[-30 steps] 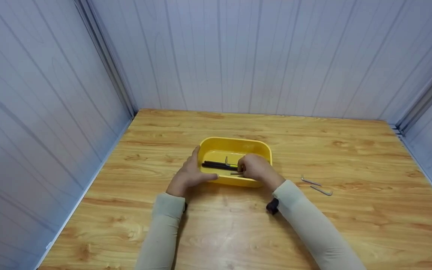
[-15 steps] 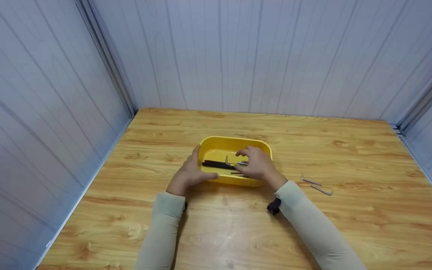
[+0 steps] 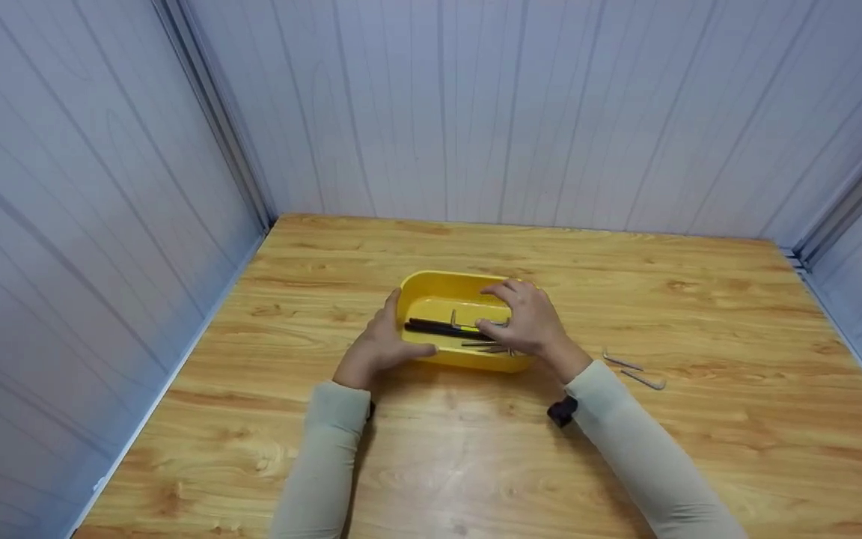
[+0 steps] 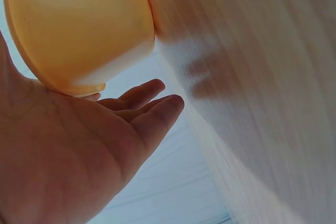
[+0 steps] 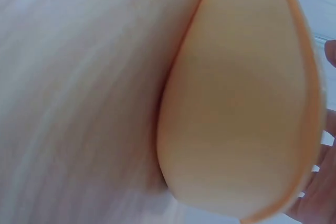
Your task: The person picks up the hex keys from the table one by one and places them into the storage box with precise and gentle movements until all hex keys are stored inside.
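A yellow plastic box (image 3: 468, 361) stands on the wooden table. My left hand (image 3: 380, 348) rests around its left front corner, fingers straight along the end wall and thumb at the front rim. In the left wrist view, the palm lies by the rim of the box (image 4: 84, 40). Over the right end, my right hand (image 3: 528, 318) has thumb and fingers spread apart. Inside lie slim black rods (image 3: 431, 327), an L-shaped hex key (image 3: 454, 320) and several thin metal pieces (image 3: 480, 343), some partly hidden by the right hand. The right wrist view shows the box's outer wall (image 5: 236, 98).
Two more hex keys, an upper one (image 3: 623, 361) and a lower one (image 3: 642, 379), lie on the table (image 3: 461, 449) to the right of the box. Pale panel walls (image 3: 476, 112) enclose the table at the back and sides.
My right hand has opened its fingers and moved right and slightly up from among the metal pieces, uncovering more of them. The left hand and box have stayed in place.
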Demonstrator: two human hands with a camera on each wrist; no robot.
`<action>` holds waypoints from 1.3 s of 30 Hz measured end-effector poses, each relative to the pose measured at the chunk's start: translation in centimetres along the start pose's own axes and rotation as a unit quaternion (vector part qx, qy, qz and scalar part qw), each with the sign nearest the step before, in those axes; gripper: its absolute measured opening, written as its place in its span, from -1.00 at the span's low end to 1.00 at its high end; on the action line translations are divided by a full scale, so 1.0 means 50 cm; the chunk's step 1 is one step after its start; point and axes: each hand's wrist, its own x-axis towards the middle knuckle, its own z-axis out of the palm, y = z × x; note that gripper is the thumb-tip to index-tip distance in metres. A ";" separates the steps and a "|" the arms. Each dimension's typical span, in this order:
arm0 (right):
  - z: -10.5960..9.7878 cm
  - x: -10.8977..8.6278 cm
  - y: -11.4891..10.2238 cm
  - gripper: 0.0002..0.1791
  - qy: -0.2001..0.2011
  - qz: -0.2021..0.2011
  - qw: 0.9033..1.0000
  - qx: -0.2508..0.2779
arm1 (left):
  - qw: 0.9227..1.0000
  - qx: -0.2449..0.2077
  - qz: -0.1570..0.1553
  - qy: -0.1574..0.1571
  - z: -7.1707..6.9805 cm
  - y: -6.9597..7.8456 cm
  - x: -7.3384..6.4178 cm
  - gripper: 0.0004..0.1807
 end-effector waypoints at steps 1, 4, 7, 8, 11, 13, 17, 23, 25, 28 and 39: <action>-0.004 -0.002 0.002 -0.45 0.004 0.002 1.000 -0.001 | 1.000 0.001 -0.001 0.000 0.000 0.000 -0.001 0.40; -0.018 -0.008 0.009 -0.48 0.014 0.006 1.000 -0.007 | 1.000 0.004 0.000 -0.001 0.000 -0.001 -0.001 0.40; -0.030 -0.015 0.017 -0.46 0.012 0.013 1.000 -0.023 | 1.000 0.005 -0.002 -0.003 0.001 -0.003 0.000 0.41; -0.034 -0.017 0.020 -0.44 0.009 0.018 0.999 -0.030 | 1.000 0.005 -0.003 -0.005 0.001 -0.003 0.000 0.40; -0.045 -0.027 0.029 -0.39 -0.003 0.036 0.998 -0.045 | 1.000 0.004 -0.005 -0.006 0.002 -0.003 0.001 0.41; -0.052 -0.033 0.035 -0.36 -0.010 0.048 0.997 -0.051 | 1.000 0.003 -0.004 -0.005 0.001 -0.003 0.002 0.41; -0.066 -0.046 0.044 -0.33 -0.019 0.065 0.996 -0.049 | 1.000 0.001 -0.002 -0.006 -0.001 -0.002 0.002 0.42; -0.085 -0.060 0.056 -0.43 -0.024 0.088 0.994 -0.052 | 1.000 0.003 0.000 -0.008 -0.001 -0.003 0.003 0.41; -0.092 -0.063 0.063 -0.49 -0.021 0.095 0.994 -0.059 | 1.000 0.004 -0.001 -0.007 -0.001 -0.003 0.003 0.41; -0.102 -0.068 0.073 -0.53 -0.019 0.099 0.992 -0.072 | 1.000 0.003 -0.001 -0.004 0.000 -0.001 0.003 0.40; -0.124 -0.091 0.108 -0.63 -0.027 0.118 0.989 -0.091 | 1.000 0.004 0.008 -0.001 0.000 0.000 0.002 0.40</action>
